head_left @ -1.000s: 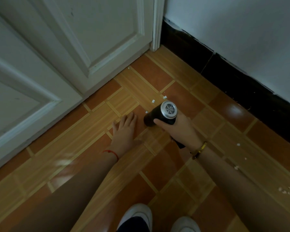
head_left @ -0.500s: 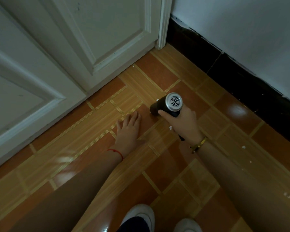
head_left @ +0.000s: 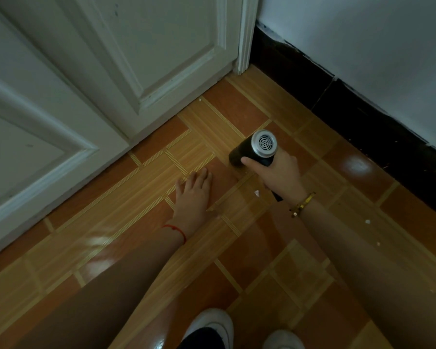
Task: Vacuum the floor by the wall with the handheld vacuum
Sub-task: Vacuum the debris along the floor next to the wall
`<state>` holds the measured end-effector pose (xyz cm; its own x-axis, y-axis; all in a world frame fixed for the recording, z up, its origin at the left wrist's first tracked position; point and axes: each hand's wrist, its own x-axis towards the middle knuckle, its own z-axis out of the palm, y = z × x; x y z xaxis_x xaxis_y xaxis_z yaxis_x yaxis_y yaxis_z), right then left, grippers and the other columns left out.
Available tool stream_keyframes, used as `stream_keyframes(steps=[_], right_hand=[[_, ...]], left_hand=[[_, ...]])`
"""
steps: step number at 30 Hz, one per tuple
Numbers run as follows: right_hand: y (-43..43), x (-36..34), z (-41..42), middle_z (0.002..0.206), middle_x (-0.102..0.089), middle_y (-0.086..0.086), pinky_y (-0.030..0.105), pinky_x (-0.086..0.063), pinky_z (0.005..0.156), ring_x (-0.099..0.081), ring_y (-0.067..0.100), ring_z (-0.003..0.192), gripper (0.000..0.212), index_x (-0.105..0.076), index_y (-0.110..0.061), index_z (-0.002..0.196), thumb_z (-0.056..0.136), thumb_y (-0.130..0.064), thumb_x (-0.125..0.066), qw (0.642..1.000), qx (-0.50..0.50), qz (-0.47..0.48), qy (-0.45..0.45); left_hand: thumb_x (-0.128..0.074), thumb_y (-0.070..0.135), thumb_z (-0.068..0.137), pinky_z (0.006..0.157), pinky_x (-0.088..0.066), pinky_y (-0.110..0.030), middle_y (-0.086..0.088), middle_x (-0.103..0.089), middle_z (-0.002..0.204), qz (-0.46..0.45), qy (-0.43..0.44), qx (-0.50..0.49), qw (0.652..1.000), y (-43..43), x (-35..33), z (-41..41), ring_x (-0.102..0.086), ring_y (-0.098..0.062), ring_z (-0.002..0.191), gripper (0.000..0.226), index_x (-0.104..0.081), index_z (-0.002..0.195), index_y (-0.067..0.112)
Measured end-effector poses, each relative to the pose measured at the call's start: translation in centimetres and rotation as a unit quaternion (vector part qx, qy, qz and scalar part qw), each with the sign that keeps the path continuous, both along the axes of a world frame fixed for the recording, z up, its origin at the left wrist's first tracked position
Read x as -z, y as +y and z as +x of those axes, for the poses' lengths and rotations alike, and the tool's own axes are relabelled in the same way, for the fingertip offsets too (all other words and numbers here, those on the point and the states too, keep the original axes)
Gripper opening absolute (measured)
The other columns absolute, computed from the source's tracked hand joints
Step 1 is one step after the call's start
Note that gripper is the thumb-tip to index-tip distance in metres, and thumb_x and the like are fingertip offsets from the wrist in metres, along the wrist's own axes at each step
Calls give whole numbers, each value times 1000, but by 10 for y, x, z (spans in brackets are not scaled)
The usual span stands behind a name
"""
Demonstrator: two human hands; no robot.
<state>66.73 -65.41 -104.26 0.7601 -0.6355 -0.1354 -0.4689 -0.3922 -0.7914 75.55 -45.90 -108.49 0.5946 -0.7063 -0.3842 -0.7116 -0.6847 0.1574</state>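
My right hand [head_left: 278,173] grips a black handheld vacuum [head_left: 253,149] with a silver grilled rear end facing up. Its dark nozzle end points down-left at the orange tiled floor [head_left: 141,217], close to the tile surface. My left hand [head_left: 191,197] lies flat on the floor just left of the vacuum, palm down and fingers spread, holding nothing. A white scrap [head_left: 256,193] lies on the tile below the vacuum, between my two hands. More white crumbs [head_left: 367,221] lie to the right, toward the black skirting [head_left: 363,117] of the white wall [head_left: 363,36].
A white panelled door [head_left: 98,71] fills the upper left, and its frame [head_left: 244,36] meets the skirting in the corner. A tiny white speck [head_left: 200,99] lies by the door's bottom edge. My two white shoes [head_left: 212,326] show at the bottom.
The vacuum has slid up and to the right across the tiles. The white bits that lay beside its nozzle a second ago are gone. My left hand has stayed flat on the floor.
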Motion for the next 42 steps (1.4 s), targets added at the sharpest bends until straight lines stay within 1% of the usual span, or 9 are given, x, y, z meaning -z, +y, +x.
stream_keyframes(steps=[3,7,12,20,23,26,30,34,42], right_hand=[[-8,1,2,93,-68,-3,26,-50,73,-62,12,82,57,-60,-15,119,76,-50,-74,999,32,-13,-24],[-20,1,10,75,-58,-11,25,-48,65,-53,5,64,59,-60,-14,118,75,-52,-73,1000,10,2,-3],[-34,-1,14,82,-66,-2,29,-51,63,-58,10,59,48,-60,-20,99,71,-56,-72,999,20,37,6],[-47,-5,-2,100,-71,5,32,-57,69,-67,19,79,57,-63,-14,117,74,-50,-75,998,64,-12,2],[-47,-7,-7,95,-70,3,27,-57,61,-66,8,69,56,-63,-13,117,75,-47,-76,999,53,4,7],[-48,-11,-13,88,-68,0,31,-56,68,-63,11,71,45,-63,-14,106,76,-47,-75,999,50,1,15],[-46,-19,-27,66,-59,-8,23,-48,52,-56,4,49,30,-57,-20,92,80,-43,-73,998,37,9,41],[-33,-23,-50,65,-64,2,23,-47,46,-56,1,38,31,-60,-15,86,80,-42,-73,995,15,65,73],[-5,-23,-79,86,-62,-10,11,-40,55,-62,6,70,55,-57,-16,123,79,-46,-73,997,8,24,66]], left_hand=[[-71,55,76,119,-8,-60,-3,-2,166,4,-2,1,1000,0,-1,0,-3,-29,151,113,-3,156,16],[-71,54,76,120,-6,-58,-3,-1,166,7,-4,-2,1000,-2,-2,-1,-3,-29,151,111,-4,156,16],[-71,54,77,120,-7,-59,-2,-1,166,12,0,-1,1000,-3,-3,0,-3,-29,151,111,-4,156,16],[-72,55,76,120,-6,-58,-3,-3,165,19,-6,2,1000,-4,-1,0,-4,-29,151,113,-4,157,15],[-72,54,76,119,-5,-57,-4,-2,165,24,-5,1,1000,-5,-3,-1,-4,-29,151,113,-4,157,15],[-72,54,76,119,-5,-57,-4,-2,165,24,-3,0,1000,-6,-4,-1,-4,-30,151,113,-4,157,14],[-73,55,75,120,-5,-58,-4,-3,166,23,-3,0,1000,-6,-4,0,-5,-29,151,113,-4,156,15],[-73,55,74,119,-6,-58,-4,-4,165,29,-5,-1,1000,-6,-5,-1,-6,-29,151,114,-5,156,16],[-73,49,78,120,-3,-58,-6,0,166,44,16,-15,999,-11,-12,-4,-2,-31,152,111,-3,156,13]])
